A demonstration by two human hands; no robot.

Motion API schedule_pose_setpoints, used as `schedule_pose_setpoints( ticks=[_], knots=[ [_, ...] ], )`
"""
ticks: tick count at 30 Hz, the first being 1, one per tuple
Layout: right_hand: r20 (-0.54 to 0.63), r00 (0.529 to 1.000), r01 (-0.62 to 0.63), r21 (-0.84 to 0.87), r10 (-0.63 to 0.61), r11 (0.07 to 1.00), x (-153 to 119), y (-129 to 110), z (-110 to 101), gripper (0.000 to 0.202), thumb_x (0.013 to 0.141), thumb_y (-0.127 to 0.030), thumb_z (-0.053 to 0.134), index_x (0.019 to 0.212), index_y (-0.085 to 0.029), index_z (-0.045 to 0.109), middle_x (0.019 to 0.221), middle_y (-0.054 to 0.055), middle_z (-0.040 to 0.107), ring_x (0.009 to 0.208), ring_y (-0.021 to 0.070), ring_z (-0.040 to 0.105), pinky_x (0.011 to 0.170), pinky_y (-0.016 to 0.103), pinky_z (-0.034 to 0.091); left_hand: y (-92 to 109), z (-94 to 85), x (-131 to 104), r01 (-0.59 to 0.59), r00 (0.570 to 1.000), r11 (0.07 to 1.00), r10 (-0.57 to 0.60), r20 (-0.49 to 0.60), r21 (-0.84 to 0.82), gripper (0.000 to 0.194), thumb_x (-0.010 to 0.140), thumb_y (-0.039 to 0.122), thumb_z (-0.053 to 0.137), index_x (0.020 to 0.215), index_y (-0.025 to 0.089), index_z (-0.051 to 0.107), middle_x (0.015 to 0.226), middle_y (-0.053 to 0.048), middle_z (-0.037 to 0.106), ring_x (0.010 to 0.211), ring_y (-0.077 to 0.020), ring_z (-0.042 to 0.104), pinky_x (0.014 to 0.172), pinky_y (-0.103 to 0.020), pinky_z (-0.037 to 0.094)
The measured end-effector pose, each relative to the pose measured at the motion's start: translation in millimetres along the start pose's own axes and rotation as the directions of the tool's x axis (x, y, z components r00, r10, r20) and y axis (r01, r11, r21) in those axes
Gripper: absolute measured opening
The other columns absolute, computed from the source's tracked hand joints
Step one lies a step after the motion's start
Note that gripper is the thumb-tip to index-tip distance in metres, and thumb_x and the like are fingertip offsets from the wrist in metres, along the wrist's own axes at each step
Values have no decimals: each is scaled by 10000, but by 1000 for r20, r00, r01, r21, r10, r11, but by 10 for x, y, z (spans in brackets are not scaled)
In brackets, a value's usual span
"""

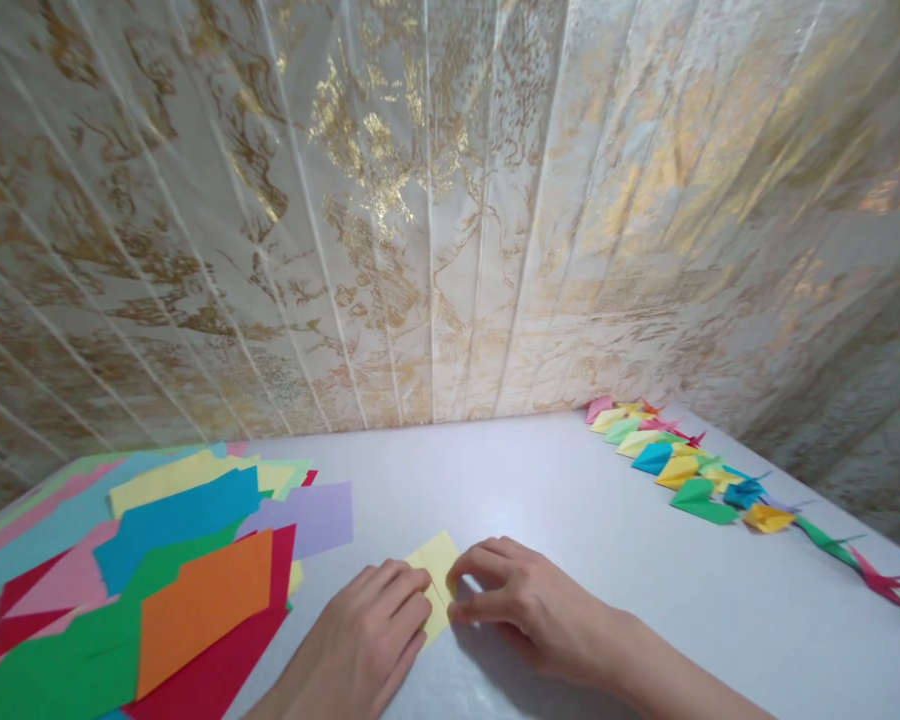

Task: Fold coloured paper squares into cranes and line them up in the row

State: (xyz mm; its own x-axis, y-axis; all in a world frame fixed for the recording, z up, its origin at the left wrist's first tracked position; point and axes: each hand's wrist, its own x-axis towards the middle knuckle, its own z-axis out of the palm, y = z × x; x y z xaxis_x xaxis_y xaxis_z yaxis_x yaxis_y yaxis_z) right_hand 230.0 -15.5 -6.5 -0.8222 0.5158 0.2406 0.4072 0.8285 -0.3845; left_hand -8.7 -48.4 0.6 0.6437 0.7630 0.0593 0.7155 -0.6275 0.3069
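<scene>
A small pale yellow sheet of folding paper [436,562] lies turned like a diamond on the white table, with a crease or folded edge down its middle. My left hand [367,625] presses on its left side, fingers bent and held together. At the right corner my right hand [517,605] pinches the paper's edge between thumb and forefinger. Parts of the sheet are hidden under the fingers of both hands.
Loose coloured paper sheets [206,590] spread in an overlapping pile on the left, a lilac sheet [322,520] nearest the middle. Folded paper pieces [701,500] stand in rows along the table's right edge. A gold-patterned curtain [420,250] hangs behind the white table [480,470].
</scene>
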Motion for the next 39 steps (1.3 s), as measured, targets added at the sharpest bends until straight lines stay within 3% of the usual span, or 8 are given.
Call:
schedule_pose_setpoints(
  ticks=[6,12,19,24,27,29,34,39],
  knots=[
    [61,998,-5,-38,7,999,-49,-129,-87,376,854,-42,589,1155,-254,661,1238,57,628,1127,205,595,1014,372,418,-7,-56,-55,40,999,994,-36,35,-99,397,740,121,757,1091,253,629,1301,-28,625,1165,-271,573,990,-420,461],
    [-13,996,-82,68,83,994,-15,-145,2,406,767,23,531,1089,-205,623,1169,59,656,1085,217,576,954,357,465,-107,-33,-50,-62,995,991,52,-88,-116,198,817,122,732,910,226,591,1173,1,666,1042,-197,600,911,-319,467],
    [-36,999,7,54,-5,999,-13,-158,116,391,819,-2,498,1139,-198,608,1176,72,663,1071,217,567,941,329,470,-66,-31,-32,-117,990,992,121,-77,50,161,854,125,702,937,215,598,1159,-31,690,1020,-243,625,907,-385,487],
    [-101,993,-62,3,62,998,25,-193,255,230,853,-72,552,1029,-206,616,1039,46,685,912,201,590,802,317,457,-69,45,-27,-110,986,993,113,-124,33,94,905,121,615,934,206,588,1105,-45,684,986,-243,615,886,-392,487],
    [-162,980,-128,-68,116,989,87,-195,375,70,851,-141,626,885,-196,598,915,39,669,805,198,565,712,312,430,-90,74,-17,-90,984,995,83,-157,-41,98,942,126,559,887,206,575,1060,-38,672,952,-223,607,851,-363,484],
    [-197,969,-167,-83,148,982,132,-190,428,93,840,-117,630,839,-194,577,875,37,655,779,197,546,687,306,415,-116,81,-19,-73,983,989,50,-179,-127,127,967,147,528,864,211,565,1028,-23,662,940,-202,603,841,-332,478],
    [-216,941,-239,125,262,963,194,-196,410,188,785,-42,637,773,-197,531,872,27,643,807,184,546,715,277,417,-171,96,-7,-38,982,952,-21,-187,-305,109,986,227,533,879,232,554,1013,0,642,941,-177,599,823,-284,471],
    [-203,934,-257,182,292,949,156,-142,325,274,756,6,633,907,-208,555,851,4,634,777,173,545,688,261,408,-136,151,81,60,966,953,-131,-224,-298,211,970,122,454,792,219,514,925,-5,597,875,-173,582,778,-300,473]
  ],
)
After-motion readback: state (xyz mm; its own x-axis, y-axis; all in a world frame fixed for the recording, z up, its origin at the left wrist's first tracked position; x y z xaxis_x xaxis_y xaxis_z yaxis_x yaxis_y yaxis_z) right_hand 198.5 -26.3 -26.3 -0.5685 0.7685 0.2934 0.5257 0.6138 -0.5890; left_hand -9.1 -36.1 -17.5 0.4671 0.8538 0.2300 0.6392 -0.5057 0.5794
